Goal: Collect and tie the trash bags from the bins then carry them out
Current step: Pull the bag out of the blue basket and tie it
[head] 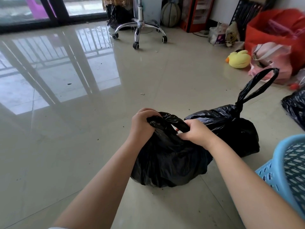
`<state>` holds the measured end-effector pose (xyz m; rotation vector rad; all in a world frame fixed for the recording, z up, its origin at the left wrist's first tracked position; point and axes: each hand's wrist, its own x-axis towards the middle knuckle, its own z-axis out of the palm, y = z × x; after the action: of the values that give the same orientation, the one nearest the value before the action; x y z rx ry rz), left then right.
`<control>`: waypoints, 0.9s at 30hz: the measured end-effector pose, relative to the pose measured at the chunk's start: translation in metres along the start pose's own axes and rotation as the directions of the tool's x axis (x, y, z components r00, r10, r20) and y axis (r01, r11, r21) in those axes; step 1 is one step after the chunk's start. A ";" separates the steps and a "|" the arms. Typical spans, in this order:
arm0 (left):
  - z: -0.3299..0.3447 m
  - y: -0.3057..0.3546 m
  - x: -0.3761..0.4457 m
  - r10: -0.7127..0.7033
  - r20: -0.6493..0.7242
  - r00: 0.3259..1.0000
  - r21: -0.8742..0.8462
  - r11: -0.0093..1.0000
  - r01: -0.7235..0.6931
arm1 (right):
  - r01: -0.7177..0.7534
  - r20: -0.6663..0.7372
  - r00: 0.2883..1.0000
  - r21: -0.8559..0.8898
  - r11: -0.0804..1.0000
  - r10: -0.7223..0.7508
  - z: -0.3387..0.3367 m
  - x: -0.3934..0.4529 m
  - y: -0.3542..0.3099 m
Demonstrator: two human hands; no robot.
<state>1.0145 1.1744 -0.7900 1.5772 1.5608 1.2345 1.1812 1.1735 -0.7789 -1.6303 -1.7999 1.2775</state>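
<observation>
Room: glossy pale tile floor [69,146] of a living space, daylight from a glazed door reflected across it, clutter lined up along the far wall.
Bag in hand: a black trash bag [165,161] sits on the floor directly in front of the person, its mouth gathered up into a twisted band between both fists.
Left hand: the left hand [142,124] is curled tight round one end of the gathered plastic, apparently anchoring it.
Right hand: the right hand [194,132] grips the other end, fingers wrapped over the band; the pair look set to cross or pull the ends into a knot.
Why on the floor: resting the load lets both hands work the neck rather than bear the weight, by the look of it.
Tied bag: a second black bag [231,128] lies touching the first, just behind it to the right, already knotted, its loop standing upright for carrying.
Bin: a blue perforated bin [283,167] stands near the right forearm, with no liner visible in the part shown.
Surroundings: a yellow plush duck [239,59], pink bags [272,61], a red sack [272,30], a wheeled chair base [140,28] and a basketball [170,14] lie well apart.
Obstacles: more black plastic [295,104] at the right edge; the chair base and the clutter are what a way out would have to skirt.
</observation>
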 end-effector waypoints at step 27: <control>0.004 -0.004 -0.006 -0.183 0.335 0.924 -0.799 0.464 0.382 | -0.003 -0.086 0.972 0.926 0.377 0.217 -0.003 0.012 0.005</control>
<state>1.0171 1.1698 -0.7963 0.6911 0.7627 1.2861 1.1832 1.1850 -0.7848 -1.0985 -0.5262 1.6542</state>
